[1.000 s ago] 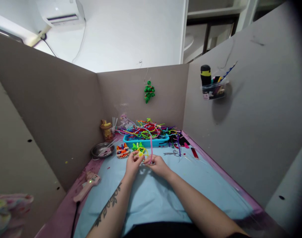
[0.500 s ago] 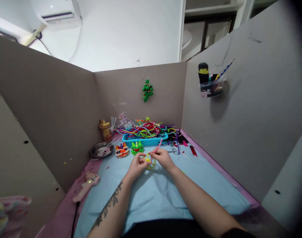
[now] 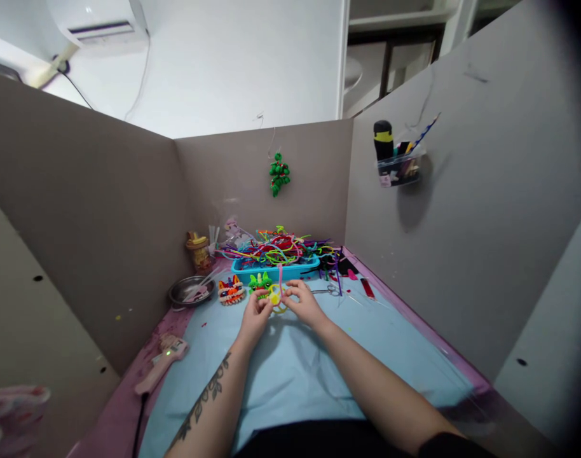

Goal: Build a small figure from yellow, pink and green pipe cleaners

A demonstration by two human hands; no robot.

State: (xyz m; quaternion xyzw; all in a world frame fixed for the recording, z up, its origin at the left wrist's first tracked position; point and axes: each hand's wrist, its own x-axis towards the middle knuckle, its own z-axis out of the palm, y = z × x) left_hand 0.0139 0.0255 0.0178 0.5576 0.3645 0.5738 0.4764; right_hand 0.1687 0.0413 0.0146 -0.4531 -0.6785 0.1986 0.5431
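Note:
Above the middle of the blue cloth, my left hand pinches the left side of a yellow pipe-cleaner piece, bent into a rounded loop shape. A pink pipe cleaner stands upright against it, and my right hand closes on its lower part with thumb and fingertips. Exactly where pink meets yellow is hidden by the fingers. Just behind my left hand sits a green pipe-cleaner animal head. An orange and white one lies to its left.
A blue tray heaped with pipe cleaners stands at the back. Scissors lie to the right. On the left are a metal bowl and a pink glue gun with a cord. Grey panels enclose the table.
The pink pipe cleaner has gone from leaning right to upright. The yellow piece has been turned, showing more of its loop. The whole view has shifted slightly.

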